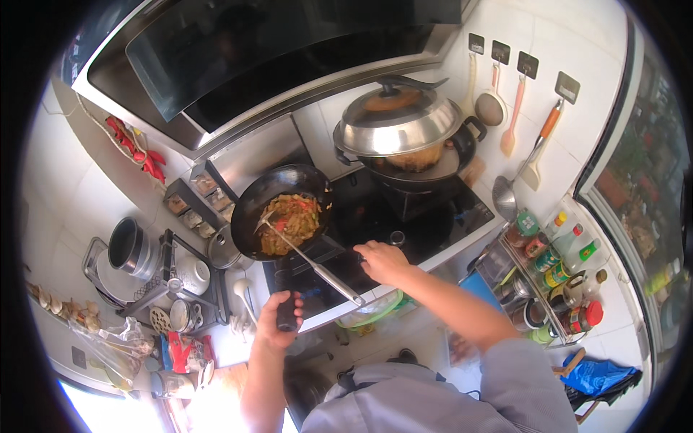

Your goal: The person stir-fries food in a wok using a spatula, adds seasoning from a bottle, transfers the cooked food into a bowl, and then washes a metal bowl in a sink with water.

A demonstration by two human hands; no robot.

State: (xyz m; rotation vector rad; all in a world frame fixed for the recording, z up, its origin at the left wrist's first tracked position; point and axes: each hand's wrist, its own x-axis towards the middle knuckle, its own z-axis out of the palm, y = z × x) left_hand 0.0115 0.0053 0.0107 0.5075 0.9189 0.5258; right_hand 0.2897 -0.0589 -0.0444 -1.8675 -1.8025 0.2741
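Observation:
My left hand (278,319) is wrapped around the dark handle (287,311) of a black wok (254,189). The wok is tilted over the left burner and holds a heap of cooked, chopped vegetables (295,219) with red pieces. A metal spatula (319,265) leans in it, its head in the food and its handle end resting out past the wok, untouched by either hand. At the front of the black glass gas stove (346,216), the fingers of my right hand (381,263) close on a control knob, which they mostly hide. A second knob (397,238) stands farther right.
On the right burner sits a black pan (460,157) under a domed steel lid (400,127). The range hood (281,70) hangs above. Utensils, including a skimmer (504,197), hang on the right wall over a bottle rack (541,292). A dish rack (173,270) stands left.

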